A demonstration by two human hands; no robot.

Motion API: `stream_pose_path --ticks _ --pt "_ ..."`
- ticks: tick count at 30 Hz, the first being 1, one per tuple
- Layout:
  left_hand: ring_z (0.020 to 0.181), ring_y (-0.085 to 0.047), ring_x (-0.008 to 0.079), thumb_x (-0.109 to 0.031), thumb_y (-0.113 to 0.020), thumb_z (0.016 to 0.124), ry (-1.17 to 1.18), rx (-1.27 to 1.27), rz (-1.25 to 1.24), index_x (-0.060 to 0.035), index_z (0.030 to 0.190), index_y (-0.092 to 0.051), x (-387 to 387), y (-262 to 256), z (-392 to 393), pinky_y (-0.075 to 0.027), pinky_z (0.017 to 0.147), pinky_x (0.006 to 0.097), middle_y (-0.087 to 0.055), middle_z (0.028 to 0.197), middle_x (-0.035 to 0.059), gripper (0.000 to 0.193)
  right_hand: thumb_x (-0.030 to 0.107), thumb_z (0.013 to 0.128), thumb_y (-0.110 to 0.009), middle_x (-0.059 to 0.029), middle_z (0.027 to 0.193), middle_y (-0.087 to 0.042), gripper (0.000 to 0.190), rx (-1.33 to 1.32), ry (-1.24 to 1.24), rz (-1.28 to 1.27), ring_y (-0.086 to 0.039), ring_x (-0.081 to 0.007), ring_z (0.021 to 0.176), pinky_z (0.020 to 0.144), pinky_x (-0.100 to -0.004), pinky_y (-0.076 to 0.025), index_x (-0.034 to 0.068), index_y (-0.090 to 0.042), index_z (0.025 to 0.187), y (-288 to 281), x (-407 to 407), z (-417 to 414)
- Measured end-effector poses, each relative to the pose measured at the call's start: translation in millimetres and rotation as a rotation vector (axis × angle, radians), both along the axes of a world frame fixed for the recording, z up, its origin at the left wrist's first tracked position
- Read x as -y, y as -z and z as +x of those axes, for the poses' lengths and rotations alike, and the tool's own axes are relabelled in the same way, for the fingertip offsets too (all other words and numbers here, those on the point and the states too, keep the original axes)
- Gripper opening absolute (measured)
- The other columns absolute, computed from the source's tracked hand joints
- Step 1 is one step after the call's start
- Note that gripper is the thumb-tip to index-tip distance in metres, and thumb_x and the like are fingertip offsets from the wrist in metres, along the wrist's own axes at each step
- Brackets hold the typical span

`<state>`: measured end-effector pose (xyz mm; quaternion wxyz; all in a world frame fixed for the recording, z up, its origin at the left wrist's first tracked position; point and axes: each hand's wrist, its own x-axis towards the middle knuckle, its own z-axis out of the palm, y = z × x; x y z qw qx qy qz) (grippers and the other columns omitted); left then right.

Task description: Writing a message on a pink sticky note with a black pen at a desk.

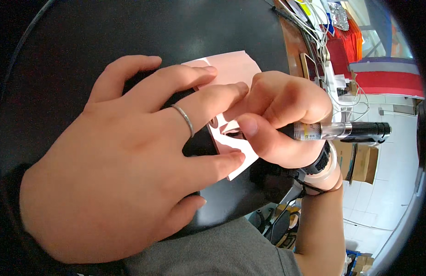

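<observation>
My left hand (130, 145) spreads palm down from the left, a silver ring (184, 119) on one finger. Some of its fingertips rest on or over a small pink paper pad (230, 67), which sunlight turns almost white along its lower part. In my right hand (285, 100) is a black and clear pen (323, 131), its back end pointing right. Dark marks or the pen's tip show on the paper beside my right thumb; which of these cannot be told. A black band (320, 160) and a pale bracelet (326, 170) circle my right wrist.
The pad lies on a black tabletop (213, 24). Along the right are white cables (316, 31), a white power strip (332, 79) and red folders (347, 45). Cardboard boxes (363, 164) stand on the white tiled floor (392, 162). Grey clothing (213, 253) shows at the bottom.
</observation>
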<state>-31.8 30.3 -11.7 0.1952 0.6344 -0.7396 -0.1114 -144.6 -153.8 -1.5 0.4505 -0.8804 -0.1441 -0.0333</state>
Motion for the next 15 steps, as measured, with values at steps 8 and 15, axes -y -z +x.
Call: stream_pose_path --ticks 8,15 --pt "0.120 -0.036 0.0356 -0.023 -0.074 0.049 -0.003 -0.002 0.020 -0.0256 0.099 -0.063 -0.2 -2.0 -0.7 -0.028 0.095 0.0526 -0.039 0.130 0.0118 0.051 -0.008 0.075 -0.060 -0.0088 0.063 -0.055 0.023 0.033 0.053 0.021 -0.053 -0.0174 0.056 0.049 -0.0286 -0.041 0.007 -0.044 0.069 3.9 0.5 -2.1" --pt "0.120 -0.036 0.0355 -0.022 -0.074 0.048 0.008 -0.007 0.012 -0.0260 0.100 -0.063 2.2 0.3 0.8 -0.028 0.095 0.0535 -0.039 0.131 0.0116 0.053 -0.009 0.075 -0.058 -0.0066 0.060 -0.052 0.023 0.060 0.053 0.048 -0.049 -0.0158 0.052 0.048 -0.0279 -0.039 0.007 -0.042 0.068 7.8 2.4 -2.3"
